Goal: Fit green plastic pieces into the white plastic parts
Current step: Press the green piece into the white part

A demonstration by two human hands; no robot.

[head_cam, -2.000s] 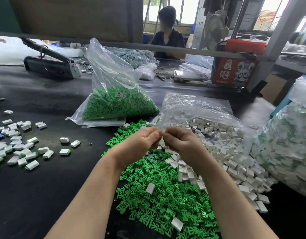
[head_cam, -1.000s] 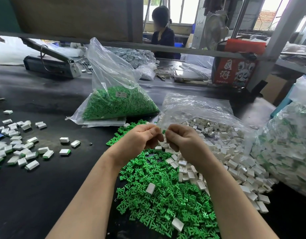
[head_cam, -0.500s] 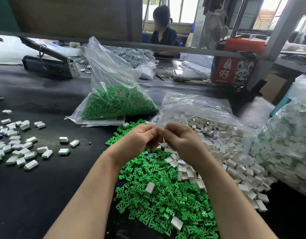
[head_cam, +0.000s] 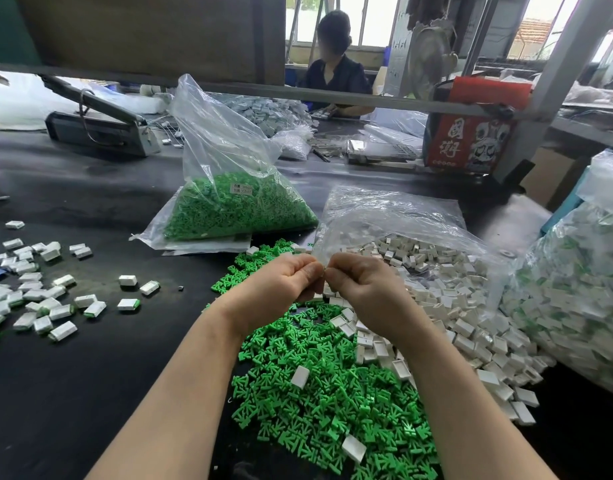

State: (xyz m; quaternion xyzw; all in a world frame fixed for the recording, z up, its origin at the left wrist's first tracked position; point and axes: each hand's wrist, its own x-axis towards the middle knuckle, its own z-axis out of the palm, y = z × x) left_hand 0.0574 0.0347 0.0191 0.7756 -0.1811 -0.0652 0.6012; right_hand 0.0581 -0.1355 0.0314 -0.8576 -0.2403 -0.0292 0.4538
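My left hand [head_cam: 284,284] and my right hand [head_cam: 365,287] meet fingertip to fingertip above the table, both with fingers curled. Together they pinch a small plastic part [head_cam: 324,269], which the fingers almost entirely hide. Below my hands lies a loose heap of green plastic pieces [head_cam: 319,393] with a few white parts on top. A pile of white plastic parts [head_cam: 471,306] spills out of an open clear bag to the right of my hands.
A clear bag of green pieces [head_cam: 236,209] stands behind the heap. White parts with green showing [head_cam: 38,299] lie scattered on the black table [head_cam: 90,393] at left. A large bag of such parts [head_cam: 575,299] sits at right. A sealing machine [head_cam: 97,129], a red box [head_cam: 471,133] and a seated person [head_cam: 332,71] are at the back.
My hands have stayed together over the same spot, with only small finger movements. A green bit that showed between the fingertips a second ago is now hidden.
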